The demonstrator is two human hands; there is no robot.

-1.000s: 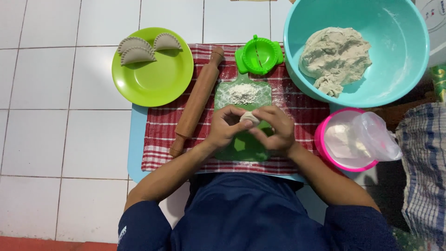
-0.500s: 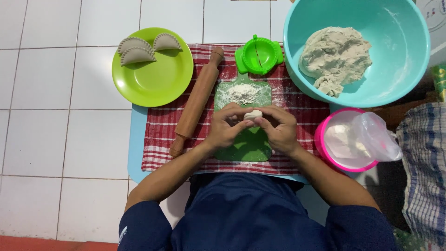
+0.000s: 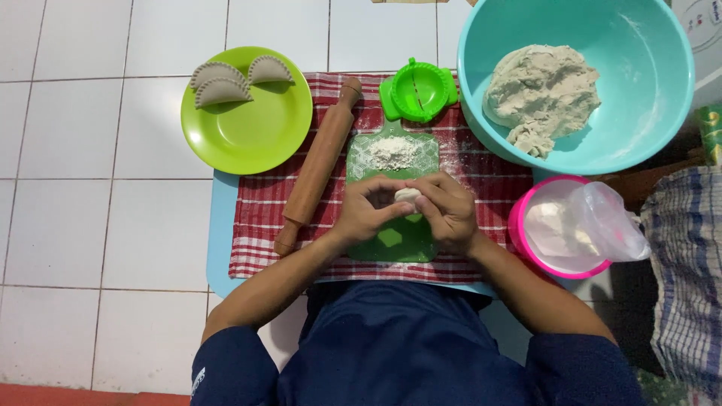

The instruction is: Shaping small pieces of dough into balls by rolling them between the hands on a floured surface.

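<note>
Lying across the white tiled floor (image 3: pixel 98 225) is a light blue mat (image 3: pixel 219 248) with a red-and-white checked cloth (image 3: pixel 259 225) on top, and nearly everything sits on or around that cloth. A wooden rolling pin (image 3: pixel 317 167) rests diagonally on its left part, just beside a green cutting board (image 3: pixel 398 240) that carries a small heap of flour (image 3: pixel 392 152) near its far end. At the board's top edge stands a round green dumpling press (image 3: pixel 418 92), closed flat. To the left, partly off the cloth, a lime green plate (image 3: pixel 256 128) holds three crimped half-moon dumplings (image 3: pixel 222 84) at its far rim. To the upper right a large turquoise bowl (image 3: pixel 639 113) contains a rough lump of pale dough (image 3: pixel 541 94). Below it a pink-rimmed bowl (image 3: pixel 526 248) holds a clear plastic bag (image 3: pixel 602 225) with something white inside. A blue-and-white checked fabric (image 3: pixel 684 263) lies at the right edge.

Nothing stands between the hands and the board — both are raised just over its middle, clear of the rolling pin and the flour heap. The small dough ball (image 3: pixel 408 196) sits between them: the left hand (image 3: pixel 366 210) curls around it from the left with fingertips touching it, and the right hand (image 3: pixel 450 213) closes on it from the right, fingers bent inward. Together they pinch the ball, which stays slightly above the board — whether it touches the surface cannot be told.
</note>
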